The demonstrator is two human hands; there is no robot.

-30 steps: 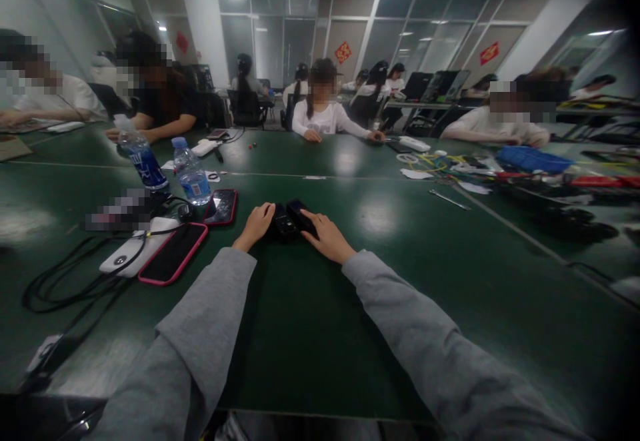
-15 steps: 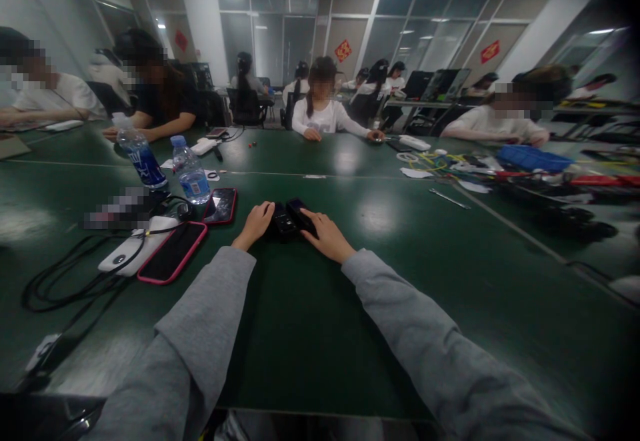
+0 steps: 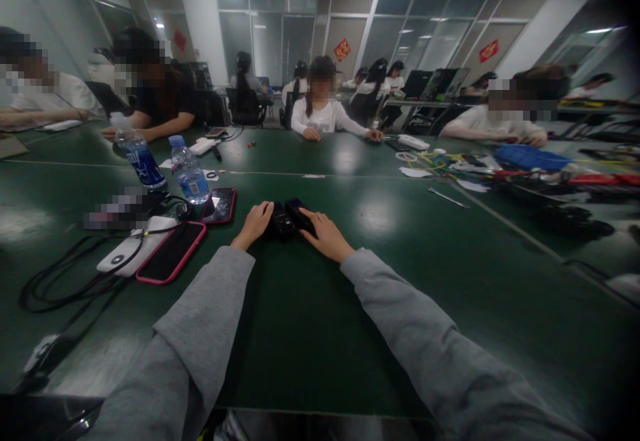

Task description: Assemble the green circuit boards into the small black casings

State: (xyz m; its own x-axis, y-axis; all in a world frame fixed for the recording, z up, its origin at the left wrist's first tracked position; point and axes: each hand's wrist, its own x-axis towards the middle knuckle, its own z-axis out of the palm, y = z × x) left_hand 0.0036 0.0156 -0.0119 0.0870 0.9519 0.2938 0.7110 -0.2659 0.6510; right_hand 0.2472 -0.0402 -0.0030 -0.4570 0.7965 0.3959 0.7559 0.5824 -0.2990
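Note:
Two black phone-like pieces lie side by side on the green table in front of me. The left black piece (image 3: pixel 283 221) shows rows of small light marks, like a keypad. A dark glossy face tops the right black piece (image 3: pixel 295 206), which is tilted. Whether they are joined as one folding device, I cannot tell. My left hand (image 3: pixel 254 225) grips the left piece at its outer side, fingers closed and partly hidden. My right hand (image 3: pixel 326 236) is closed round the right piece, with fingers over its top.
Left of my hands are a red-edged phone (image 3: pixel 219 206), a pink-cased phone (image 3: pixel 171 253), a white power bank (image 3: pixel 131 248), black cables and two water bottles (image 3: pixel 190 171). A wrench (image 3: pixel 449 198), a blue tray (image 3: pixel 532 158) and tangled wires lie rightward. Several people sit around.
The view has shifted very slightly. Both hands keep the same hold on the black pieces, with no other visible movement of them.

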